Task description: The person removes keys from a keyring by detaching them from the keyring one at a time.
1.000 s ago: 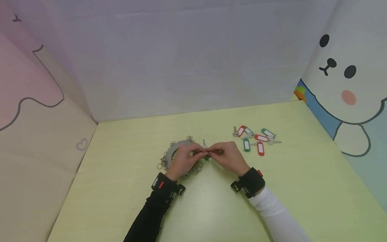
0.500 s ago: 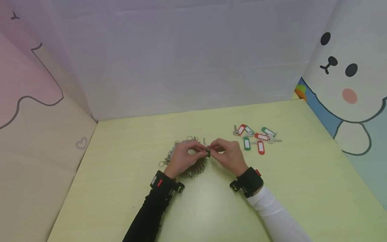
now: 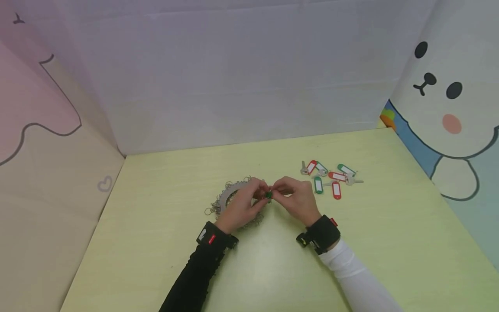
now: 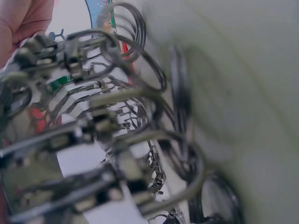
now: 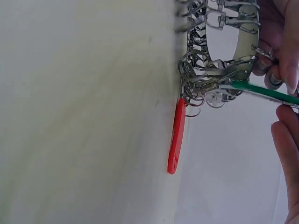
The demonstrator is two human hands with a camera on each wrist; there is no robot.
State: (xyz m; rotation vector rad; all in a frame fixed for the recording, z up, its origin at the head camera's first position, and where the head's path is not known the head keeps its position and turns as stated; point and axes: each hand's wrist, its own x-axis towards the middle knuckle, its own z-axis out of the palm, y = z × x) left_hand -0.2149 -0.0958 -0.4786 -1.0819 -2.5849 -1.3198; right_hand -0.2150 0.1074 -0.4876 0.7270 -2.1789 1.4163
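My right hand (image 3: 297,197) pinches a green key tag (image 5: 266,91) between thumb and fingers. Facing it, my left hand (image 3: 244,203) has its fingertips at the same spot and pinches a small metal clasp (image 5: 265,56) beside the tag. Beneath and behind the left hand is a flat grey metal ring (image 3: 226,197), fringed with many swivel clasps and split rings (image 4: 140,60). A red key tag (image 5: 176,135) shows below the clasps in the right wrist view. The left fingers cover much of the ring in the head view.
On the pale yellow table (image 3: 163,208), to the right of the hands, lie several keys (image 3: 349,179) with red tags (image 3: 337,190) and green tags (image 3: 318,185). A plain white backdrop (image 3: 249,86) stands behind, with printed side panels (image 3: 448,138) left and right.
Red showed at the fingertips a second ago; green shows there now. My left hand has turned and shifted slightly right, and the key beyond the fingertips is now mostly hidden.
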